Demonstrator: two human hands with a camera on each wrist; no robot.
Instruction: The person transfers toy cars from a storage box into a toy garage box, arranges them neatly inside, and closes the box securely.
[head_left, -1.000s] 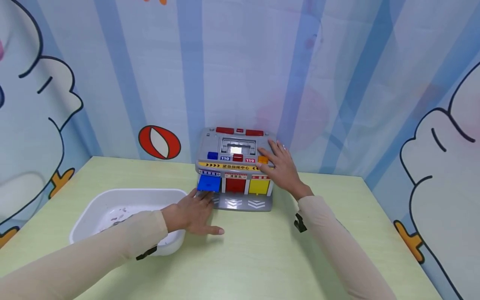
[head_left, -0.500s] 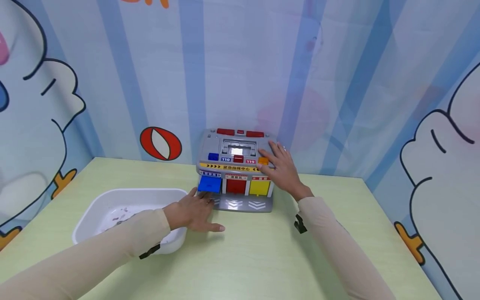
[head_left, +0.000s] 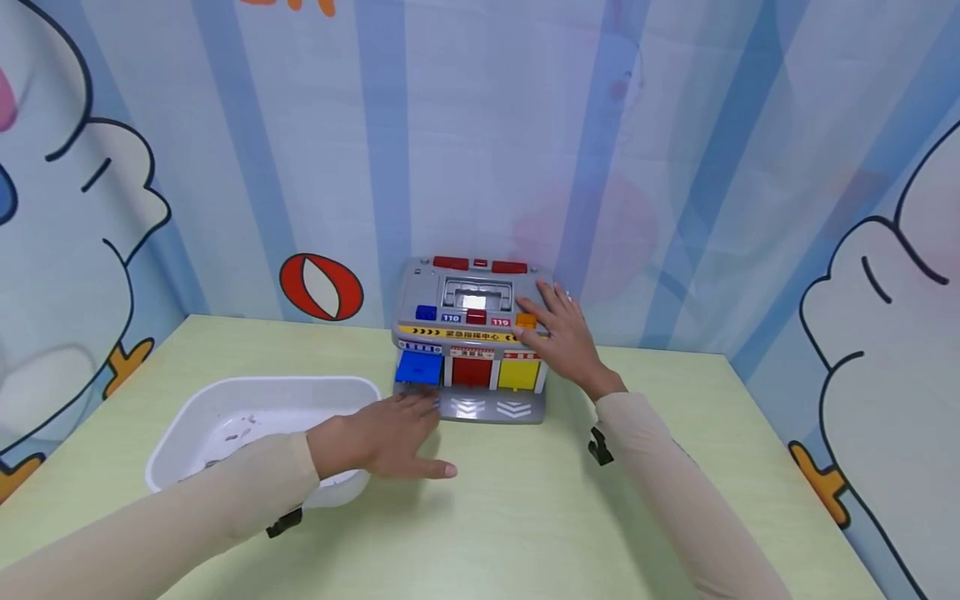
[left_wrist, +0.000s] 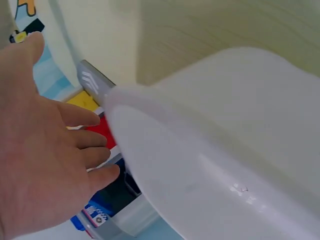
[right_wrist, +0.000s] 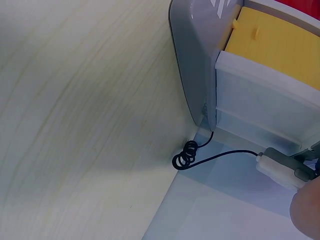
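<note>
A grey toy emergency-station garage (head_left: 423,287) stands against the back backdrop, with blue, red and yellow doors. Its blue door (head_left: 418,367) is swung outward at the bottom, and a dark opening shows beneath it in the left wrist view. My left hand (head_left: 382,435) hovers palm down over the left front of the grey ramp (head_left: 491,407), fingers straight and thumb spread. In the left wrist view, nothing is held in the left hand (left_wrist: 45,145). My right hand (head_left: 566,337) rests on the roof's right side, by the orange light, fingers extended; mostly its edge shows in the right wrist view.
A white plastic basin (head_left: 225,396) with small dark bits inside stands left of the toy, partly under my left forearm. A coiled black cord (right_wrist: 187,155) lies behind the toy's right side. The patterned backdrop (head_left: 480,150) closes off the table's back.
My left hand has drawn back from under the blue door toward the ramp's front. The blue door keeps its outward tilt. My right hand has stayed on the roof.
</note>
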